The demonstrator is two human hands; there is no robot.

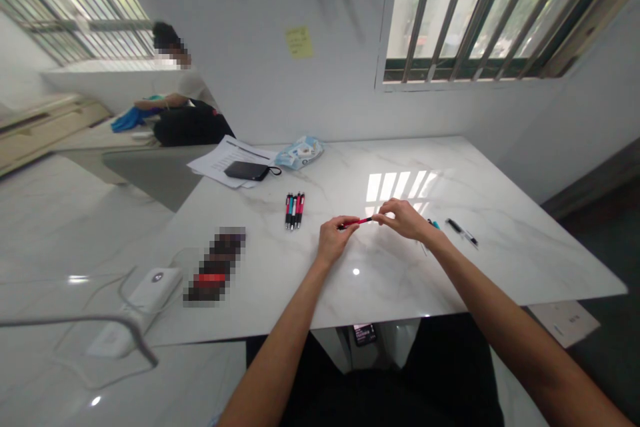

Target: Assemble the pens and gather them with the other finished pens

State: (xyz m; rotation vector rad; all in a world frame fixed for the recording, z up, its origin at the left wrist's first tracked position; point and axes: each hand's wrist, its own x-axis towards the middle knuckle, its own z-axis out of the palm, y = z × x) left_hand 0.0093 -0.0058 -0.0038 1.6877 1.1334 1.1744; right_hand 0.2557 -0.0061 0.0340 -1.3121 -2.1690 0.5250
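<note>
Over the marble-patterned table, my left hand [337, 237] pinches a red pen [363, 221] with black ends, held nearly level. At the pen's right end, the thumb and fingers of my right hand [401, 219] close together in a pinch; whether a small part sits between the fingertips is too fine to see. Left of my hands, several pens [294, 211] lie side by side in a row, with red, teal and black barrels. Beyond my right wrist lie a black-and-clear pen [462, 232] and a teal piece [437, 225], partly hidden by the wrist.
Papers [220, 163] lie under a black pouch [247, 171] near the wall, beside a blue-white plastic packet [301, 152]. A pixelated dark item [215, 267] and a white power strip [155, 290] with cables are at left. Another person [187, 93] sits beyond the partition.
</note>
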